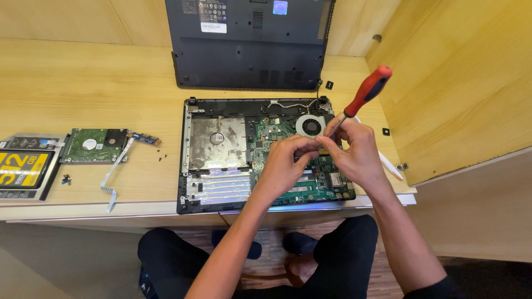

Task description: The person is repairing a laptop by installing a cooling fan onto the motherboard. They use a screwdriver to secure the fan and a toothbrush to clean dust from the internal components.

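My right hand (357, 152) has its grip around the red-handled screwdriver (363, 97), tilted over the opened black laptop base (216, 160) on the bench (83, 83); my left hand (285, 163) pinches narrowly at its tip, steadying it.

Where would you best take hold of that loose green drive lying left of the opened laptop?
Pinch the hard drive by its two long edges, coming straight down from above. It lies flat, circuit board up, so the edges are safest, probably; avoid the ribbon cable trailing from its right end.

Hands (321, 152), screwdriver (363, 97) over opened laptop (221, 149)
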